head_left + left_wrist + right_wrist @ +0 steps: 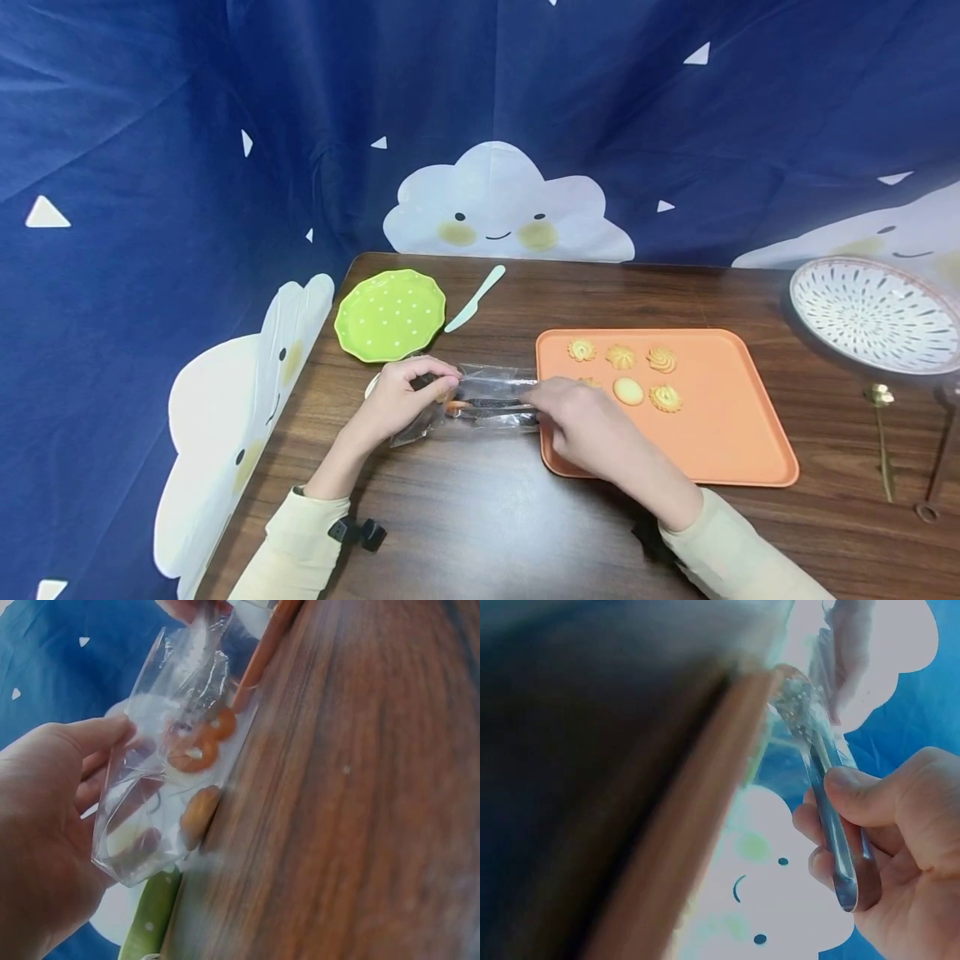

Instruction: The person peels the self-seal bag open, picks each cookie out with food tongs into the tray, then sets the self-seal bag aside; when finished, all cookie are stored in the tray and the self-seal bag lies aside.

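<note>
My left hand (397, 402) pinches the edge of a clear plastic bag (142, 791) between thumb and fingers, low over the wooden table. Several golden-brown cookies (199, 816) show through the film in the left wrist view. My right hand (588, 425) is over the left side of an orange tray (720, 454). It grips metal tongs (831, 825), thumb on one arm and fingers around the other. The tongs' far end reaches into the bag, where a brown cookie (454, 407) is at their tip; whether they clamp it I cannot tell. Several cookies (628, 391) lie on the tray.
A green dotted plate (392, 317) stands at the back left with a pale green knife (476, 298) beside it. To the right are a patterned bowl (873, 315), a gold spoon (883, 442) and a dark-handled utensil (942, 462). A blue curtain (675, 125) hangs behind.
</note>
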The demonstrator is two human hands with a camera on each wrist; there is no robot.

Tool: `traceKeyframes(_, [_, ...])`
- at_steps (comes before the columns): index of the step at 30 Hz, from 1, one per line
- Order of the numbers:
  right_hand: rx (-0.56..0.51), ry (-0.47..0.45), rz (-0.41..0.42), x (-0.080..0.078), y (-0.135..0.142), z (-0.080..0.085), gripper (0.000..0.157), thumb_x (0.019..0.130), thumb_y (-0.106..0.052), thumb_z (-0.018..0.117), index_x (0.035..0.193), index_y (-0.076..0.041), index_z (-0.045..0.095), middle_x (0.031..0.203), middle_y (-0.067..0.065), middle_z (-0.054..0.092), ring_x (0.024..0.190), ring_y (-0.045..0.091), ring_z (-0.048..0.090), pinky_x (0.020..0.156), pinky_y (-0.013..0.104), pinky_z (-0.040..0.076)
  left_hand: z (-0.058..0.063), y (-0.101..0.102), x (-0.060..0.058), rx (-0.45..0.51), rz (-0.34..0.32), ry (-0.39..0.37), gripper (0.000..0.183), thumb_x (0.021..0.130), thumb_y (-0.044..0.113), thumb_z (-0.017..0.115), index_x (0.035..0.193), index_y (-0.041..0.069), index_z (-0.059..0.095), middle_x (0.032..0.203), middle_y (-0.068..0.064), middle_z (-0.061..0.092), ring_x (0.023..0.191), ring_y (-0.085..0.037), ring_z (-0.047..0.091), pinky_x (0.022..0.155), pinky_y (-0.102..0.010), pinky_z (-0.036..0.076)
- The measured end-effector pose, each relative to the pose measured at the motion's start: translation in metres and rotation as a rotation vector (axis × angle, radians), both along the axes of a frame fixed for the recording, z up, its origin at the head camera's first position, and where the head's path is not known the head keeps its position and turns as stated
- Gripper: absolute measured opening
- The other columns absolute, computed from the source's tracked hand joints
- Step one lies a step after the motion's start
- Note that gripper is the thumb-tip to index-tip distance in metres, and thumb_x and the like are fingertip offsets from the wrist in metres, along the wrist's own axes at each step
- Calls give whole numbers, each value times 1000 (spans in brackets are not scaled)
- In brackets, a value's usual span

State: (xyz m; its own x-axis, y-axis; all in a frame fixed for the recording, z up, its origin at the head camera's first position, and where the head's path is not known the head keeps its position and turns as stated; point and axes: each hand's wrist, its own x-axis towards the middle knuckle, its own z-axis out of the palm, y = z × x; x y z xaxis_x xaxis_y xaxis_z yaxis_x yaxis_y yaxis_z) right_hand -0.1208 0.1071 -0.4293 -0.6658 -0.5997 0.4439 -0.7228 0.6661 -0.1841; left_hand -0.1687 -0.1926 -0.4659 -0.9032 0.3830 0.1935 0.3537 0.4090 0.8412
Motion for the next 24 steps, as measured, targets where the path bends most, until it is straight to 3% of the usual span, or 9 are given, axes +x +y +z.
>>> traceKeyframes(6, [13, -150, -94, -7, 35, 25, 31, 75, 3, 76, 97, -19, 75, 85, -9, 74, 77, 11, 67, 69, 33, 58, -1, 0, -1, -15, -2, -4, 18, 94, 38, 72, 104, 23, 78, 104, 12, 77, 106, -5, 71, 98, -36, 58])
traceKeyframes(11, [72, -216, -181, -7, 91, 55, 35, 72, 3, 72, 91, -26, 76, 79, -16, 69, 67, 2, 52, 61, 25, 47, -2, 1, -2, -8, -12, -16, 22, 94, 37, 72, 105, 19, 78, 105, 12, 77, 106, -5, 72, 99, -43, 58])
traceKeyframes(15, [104, -268, -273, -5, 138, 72, 32, 73, -2, 75, 89, -30, 75, 75, -17, 66, 59, -2, 42, 54, 20, 36, -4, 2, -3, -2, -11, -23, 25, 94, 37, 72, 105, 16, 78, 106, 12, 77, 106, -5, 72, 98, -42, 58])
traceKeyframes(19, [152, -453, -335, -7, 170, 76, 28, 75, -5, 77, 91, -28, 75, 77, -14, 67, 63, -1, 44, 57, 19, 34, -6, 1, -3, -2, -10, -22, 25, 94, 39, 71, 106, 17, 78, 106, 11, 77, 106, -5, 72, 98, -41, 59])
traceKeyframes(24, [206, -667, -351, -13, 188, 71, 21, 79, -9, 76, 91, -26, 74, 83, -13, 70, 72, 0, 49, 65, 18, 38, -5, -1, -2, 5, -10, -19, 23, 95, 39, 71, 106, 20, 78, 106, 12, 77, 107, -5, 71, 99, -45, 58])
